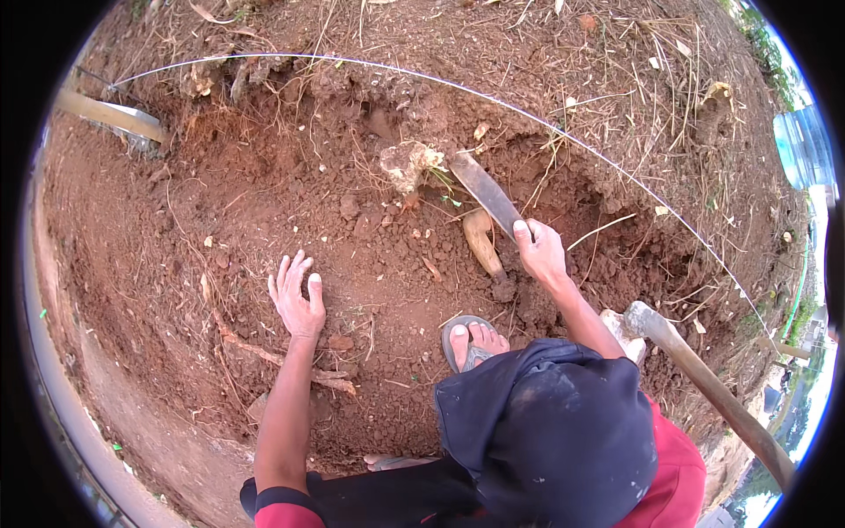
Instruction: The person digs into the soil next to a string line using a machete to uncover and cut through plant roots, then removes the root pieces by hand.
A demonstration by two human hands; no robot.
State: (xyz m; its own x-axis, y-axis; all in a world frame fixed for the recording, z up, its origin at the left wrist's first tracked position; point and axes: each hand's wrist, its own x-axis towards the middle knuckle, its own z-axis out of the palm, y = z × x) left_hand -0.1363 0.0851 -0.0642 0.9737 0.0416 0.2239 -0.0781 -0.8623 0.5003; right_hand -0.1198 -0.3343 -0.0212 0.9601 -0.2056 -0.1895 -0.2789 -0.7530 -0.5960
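In the right half of the view, my right hand is closed around the lower end of a machete, whose grip is hidden in the fist. The machete's dark, broad blade slants up and left, its end close beside a pale, cut root stump in the soil. Just under the blade lies a smooth tan piece of wood. My left hand is stretched out over the reddish soil, fingers apart and holding nothing. My sandalled foot is between the hands, with dark, dusty cloth nearer me.
A white string arcs across the dug bank, from near a wooden stake at far left to the right. A wooden-handled tool leans at right. A blue clear bottle stands at the right rim. Roots lie lower left.
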